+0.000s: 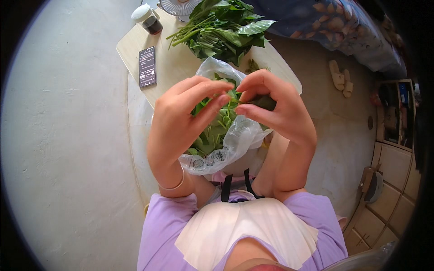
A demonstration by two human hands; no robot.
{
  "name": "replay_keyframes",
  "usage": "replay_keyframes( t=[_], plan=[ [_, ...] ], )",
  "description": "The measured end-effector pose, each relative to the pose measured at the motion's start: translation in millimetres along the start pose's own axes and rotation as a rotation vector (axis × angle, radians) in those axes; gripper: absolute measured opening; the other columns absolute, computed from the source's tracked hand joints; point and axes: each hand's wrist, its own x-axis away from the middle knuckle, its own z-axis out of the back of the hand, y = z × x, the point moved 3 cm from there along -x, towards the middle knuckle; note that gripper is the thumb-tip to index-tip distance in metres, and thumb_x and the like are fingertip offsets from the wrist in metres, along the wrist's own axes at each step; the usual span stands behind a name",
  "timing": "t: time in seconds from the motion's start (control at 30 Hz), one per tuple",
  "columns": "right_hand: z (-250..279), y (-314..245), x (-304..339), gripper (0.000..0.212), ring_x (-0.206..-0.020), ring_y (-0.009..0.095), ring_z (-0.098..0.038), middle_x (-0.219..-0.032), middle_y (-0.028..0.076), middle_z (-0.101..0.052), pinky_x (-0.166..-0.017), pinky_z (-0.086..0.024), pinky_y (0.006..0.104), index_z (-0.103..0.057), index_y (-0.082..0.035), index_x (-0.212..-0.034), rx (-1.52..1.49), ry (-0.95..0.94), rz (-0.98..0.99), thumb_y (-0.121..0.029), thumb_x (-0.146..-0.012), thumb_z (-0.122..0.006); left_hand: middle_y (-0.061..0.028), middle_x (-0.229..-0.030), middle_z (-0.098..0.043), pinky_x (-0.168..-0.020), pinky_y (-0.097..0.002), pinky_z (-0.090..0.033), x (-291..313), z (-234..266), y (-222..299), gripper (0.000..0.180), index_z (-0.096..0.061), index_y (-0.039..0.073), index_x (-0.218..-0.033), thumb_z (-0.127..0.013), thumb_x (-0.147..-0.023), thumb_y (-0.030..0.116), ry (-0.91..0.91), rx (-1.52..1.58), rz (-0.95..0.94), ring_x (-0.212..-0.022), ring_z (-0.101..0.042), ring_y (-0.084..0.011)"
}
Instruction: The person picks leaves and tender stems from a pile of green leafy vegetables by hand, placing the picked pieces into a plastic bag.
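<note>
Table (174,67): pale top with rounded corners, beyond the person's hands; the greens, jar, phone and fan all stand or lie on it.
Bunch of leafy greens (217,38): heaped at the far side of the table, its stems pointing left.
Plastic bag (239,135): clear, mouth spread wide, below both hands and in front of the person; loose leaves (201,147) and stem bits lie inside.
Right hand (287,106): curled, holding a dark leaf above the bag, thumb and forefinger reaching toward the left hand.
Left hand (178,108): thumb and forefinger narrowly spaced, facing the other hand's fingertips; whether they grip the thin green stem there I cannot tell.
Fan (178,7): partly in view at the top edge.
Phone (147,67): near the table's left edge, screen lit.
Jar (149,20): white lid, dark contents, beyond the phone.
Dark leaf (266,103): within the right hand's fingers, over the bag.
Stem (235,100): thin, green, between the two hands.
</note>
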Motion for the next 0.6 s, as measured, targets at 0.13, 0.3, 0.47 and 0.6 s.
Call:
replay_keyframes(
  t=[0.13,0.3,0.47,0.6],
  plan=[
    [3.8,-0.2,0.9,0.035,-0.088,0.009,-0.062,-0.100,0.005,-0.063,-0.076,-0.050,0.0233,-0.056,0.000,-0.113,-0.043,0.025,0.028,0.005,-0.082,-0.072,-0.0083,-0.079,-0.066,-0.060,-0.0290,-0.050,0.5,0.1,-0.6,0.011,-0.071,0.001,-0.094,-0.071,-0.083,0.001,0.086,0.039,0.066,-0.068,-0.065,-0.0201],
    [15.8,0.0,0.7,0.025,-0.084,0.015,-0.065,-0.091,0.009,-0.068,-0.073,-0.051,0.0281,-0.061,-0.001,-0.102,0.084,0.082,0.012,-0.004,-0.081,-0.074,-0.0087,-0.085,-0.066,-0.061,-0.0311,-0.050,-1.9,-2.6,2.8,0.015,-0.071,0.002,-0.098,-0.071,-0.083,0.003,0.059,-0.036,0.001,-0.072,-0.064,-0.0231],
    [8.8,4.9,-2.4,0.019,-0.076,0.016,-0.066,-0.084,0.009,-0.068,-0.068,-0.051,0.0297,-0.063,-0.001,-0.099,0.067,0.098,0.039,-0.004,-0.082,-0.072,-0.0082,-0.087,-0.065,-0.067,-0.0303,-0.051,-1.8,-10.3,6.7,0.025,-0.072,0.005,-0.105,-0.069,-0.082,-0.004,-0.051,-0.154,-0.092,-0.076,-0.064,-0.0206],
    [7.3,2.1,-2.4,0.021,-0.077,0.012,-0.063,-0.087,0.007,-0.067,-0.067,-0.049,0.0259,-0.064,-0.001,-0.102,0.146,0.073,0.092,0.000,-0.082,-0.072,-0.0083,-0.084,-0.064,-0.063,-0.0335,-0.050,-0.5,-8.5,8.3,0.025,-0.072,0.005,-0.104,-0.070,-0.081,-0.002,-0.059,-0.270,-0.151,-0.073,-0.062,-0.0232]
  ],
)
